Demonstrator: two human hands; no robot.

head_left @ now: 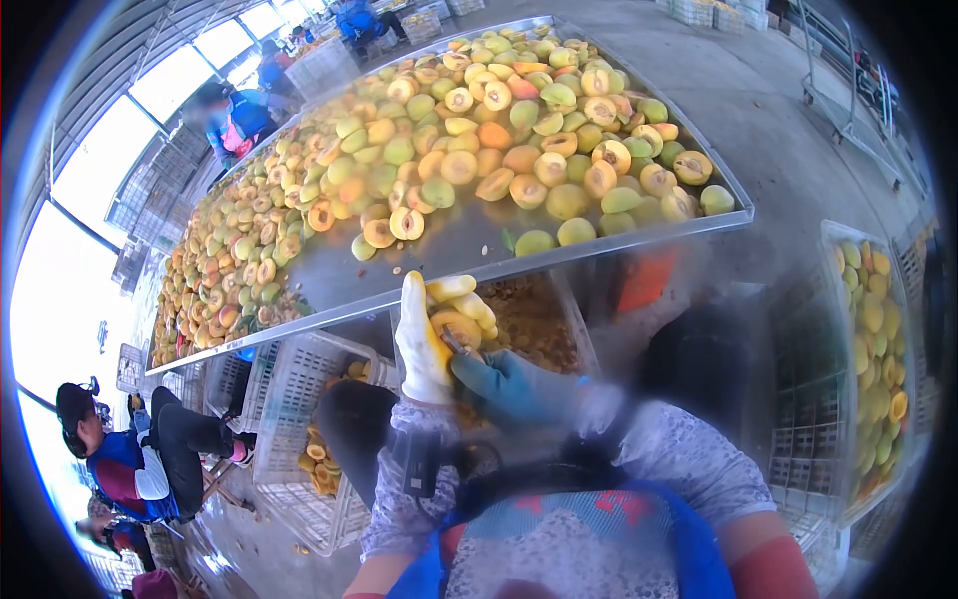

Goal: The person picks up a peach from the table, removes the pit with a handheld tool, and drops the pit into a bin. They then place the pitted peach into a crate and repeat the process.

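The left hand, in a white glove, has its grip closed around a halved peach. The right hand, in a blue glove, pinches a small knife against the fruit, just below the desk's near edge.

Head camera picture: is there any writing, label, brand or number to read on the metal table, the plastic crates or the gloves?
None can be read.
Long shiny metal table heaped with halved yellow-green fruit: no lettering shows.
White lattice plastic crates: no label or number visible.
Left hand in a white and yellow glove, holding a fruit half: no print.
Right hand in a teal glove: no print.
Blue mesh apron: red marks, too blurred to read.
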